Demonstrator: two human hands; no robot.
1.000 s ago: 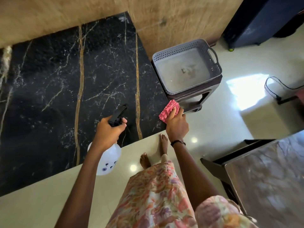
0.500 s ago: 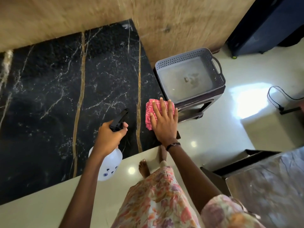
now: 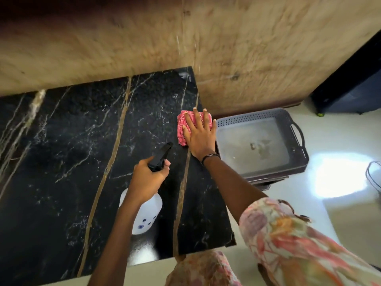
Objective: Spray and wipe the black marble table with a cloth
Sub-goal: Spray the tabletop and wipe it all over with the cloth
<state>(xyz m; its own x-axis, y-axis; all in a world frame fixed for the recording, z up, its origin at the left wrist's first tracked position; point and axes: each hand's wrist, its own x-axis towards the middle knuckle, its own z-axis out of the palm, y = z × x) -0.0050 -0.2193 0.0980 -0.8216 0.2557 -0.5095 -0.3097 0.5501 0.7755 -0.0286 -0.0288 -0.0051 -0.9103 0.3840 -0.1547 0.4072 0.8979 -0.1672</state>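
Observation:
The black marble table (image 3: 68,166) with gold and white veins fills the left and middle. My right hand (image 3: 201,135) lies flat, fingers spread, pressing a folded red checked cloth (image 3: 182,129) onto the table near its right edge, toward the back. My left hand (image 3: 147,178) grips the black trigger head of a white spray bottle (image 3: 144,215), held above the table's front part with its nozzle pointing toward the cloth.
A grey perforated basket (image 3: 296,141) sits on a dark stool right beside the table's right edge. A beige wall (image 3: 226,48) runs behind. A dark cabinet (image 3: 354,87) stands at far right, and a black cable (image 3: 373,178) lies on the shiny pale floor.
My right hand laid the cloth flat on the table and slid it away from me toward the wall. My head moved forward over the table. The left hand keeps hold of the bottle.

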